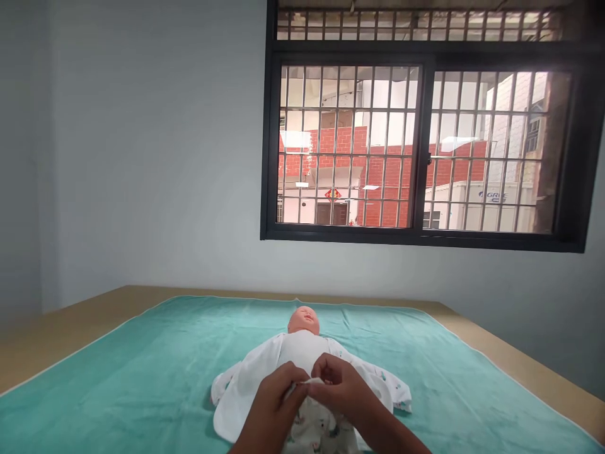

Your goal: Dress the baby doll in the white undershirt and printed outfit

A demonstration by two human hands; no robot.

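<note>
garment (317, 425) of white cloth, printed with small dark and green figures, lies spread around a doll (304, 320) near the middle of a teal sheet (123, 384), a person's two bare hands meeting above its front. the left hand (278, 394) and right hand (338, 384) pinch a small white fold of it between them, thumbs and forefingers drawn narrow, the right hand's other fingers curled in. the doll's head is rounded, smooth and pink; its chest is covered in plain white, though whether by a separate layer cannot be told. a broad, round-edged flap fans out at left, and printed sleeves slope outward on both sides, rumpled at the ends. the doll lies face up, crown toward the wall (155, 157), its long axis running straight away from the person, and the garment follows the same line, neck end far, lower end near. the sheet, brushed and lightly creased with a pale hem, covers much of a tan table (51, 334) below a dark-framed, barred window (428, 142).
</note>
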